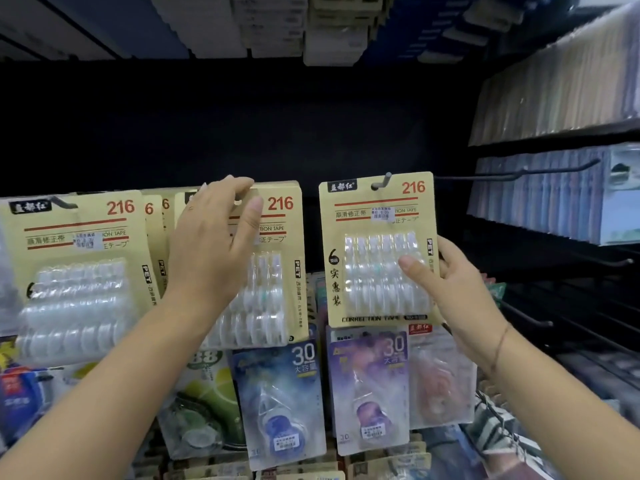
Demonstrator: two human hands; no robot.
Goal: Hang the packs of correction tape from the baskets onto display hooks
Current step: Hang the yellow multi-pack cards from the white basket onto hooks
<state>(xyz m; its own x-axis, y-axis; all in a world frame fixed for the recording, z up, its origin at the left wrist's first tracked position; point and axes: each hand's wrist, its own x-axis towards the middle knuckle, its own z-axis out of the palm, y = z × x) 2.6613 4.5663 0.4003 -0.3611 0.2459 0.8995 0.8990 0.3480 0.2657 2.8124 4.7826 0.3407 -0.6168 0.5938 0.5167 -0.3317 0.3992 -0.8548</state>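
Closest to us, under our forearms, blue and purple single-tape blister packs (pixel 277 393) hang in a lower row; we leave them alone. Just above, our right hand (pixel 460 282) grips the right edge of a beige card pack of six clear correction tapes (pixel 367 216), with the thumb pressed on the blister. The card's hang hole sits right at the upturned tip of a grey metal display hook (pixel 382 181). Our left hand (pixel 211 244) pinches the top of the neighbouring beige pack (pixel 277 244), fingers curled over the card edge and thumb on its face.

We judge the step to be seating the right pack on its hook. Held by one edge, the card may twist, so we should keep it square to the hook, lift the hole clear of the tip, then push straight back. The left hand can steady the next row against swinging. Farther back is the black back panel (pixel 277 133), and bare black hooks (pixel 519 174) jut out to the right.
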